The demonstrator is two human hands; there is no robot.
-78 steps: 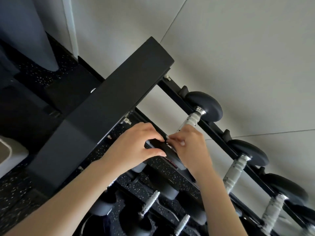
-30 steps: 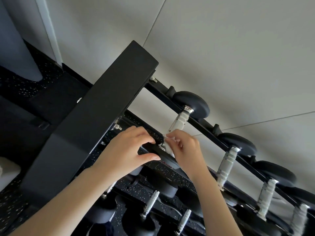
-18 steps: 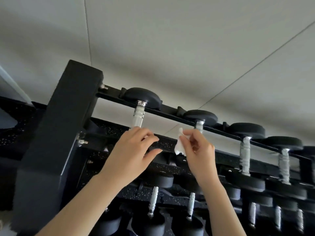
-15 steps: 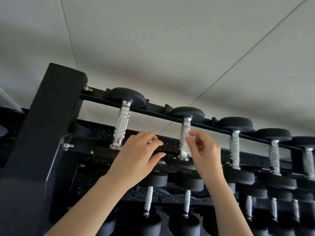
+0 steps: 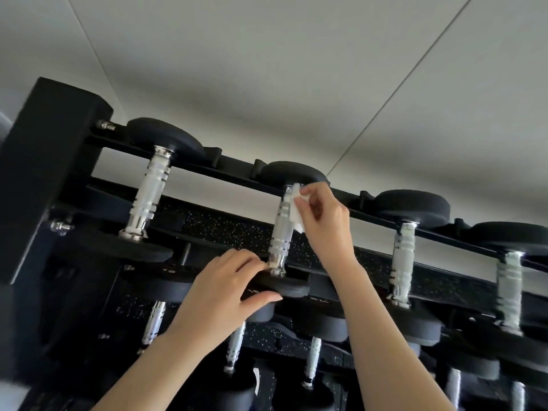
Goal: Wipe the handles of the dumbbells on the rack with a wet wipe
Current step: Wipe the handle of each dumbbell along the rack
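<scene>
The right hand point(image 5: 323, 221), pinching the wet wipe point(image 5: 296, 213), has shifted to the second dumbbell handle point(image 5: 280, 235); the left hand point(image 5: 228, 295) grips its near head point(image 5: 289, 287).

Four top-tier dumbbells point(image 5: 149, 200), one wet wipe point(image 5: 297, 216), two hands point(image 5: 219, 301).

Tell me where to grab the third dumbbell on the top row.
Grasp its chrome handle mid-length, coming from the front and above: the handle bridges the open gap between the rails, while its wide heads rest on them.
</scene>
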